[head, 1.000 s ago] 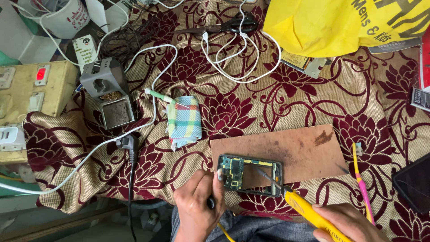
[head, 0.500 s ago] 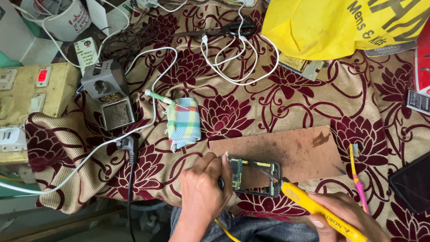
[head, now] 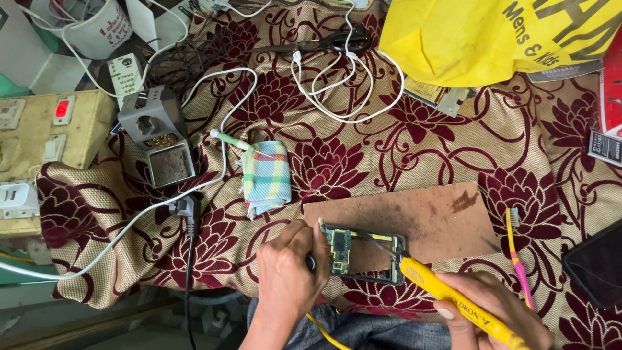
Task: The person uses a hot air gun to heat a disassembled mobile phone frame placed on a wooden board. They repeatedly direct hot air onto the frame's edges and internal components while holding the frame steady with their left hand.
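Note:
An opened phone frame with a green circuit board (head: 361, 253) lies on a brown board (head: 421, 220) near the front edge. My left hand (head: 289, 272) grips its left end, fingers curled against the frame. My right hand (head: 495, 310) holds a yellow soldering iron (head: 447, 295); its dark tip reaches in over the frame's right part, close to the circuit board.
A folded checked cloth (head: 265, 178) with a green-handled tool lies left of the board. A grey soldering stand (head: 159, 139), white cables (head: 337, 78), a yellow bag (head: 492, 32), a toothbrush (head: 516, 249) and a dark phone (head: 599, 262) surround the work. A switch box (head: 39, 129) sits far left.
The view has shifted slightly. My left hand moved up along the phone frame's left end, and the soldering iron tip slid further in over the frame.

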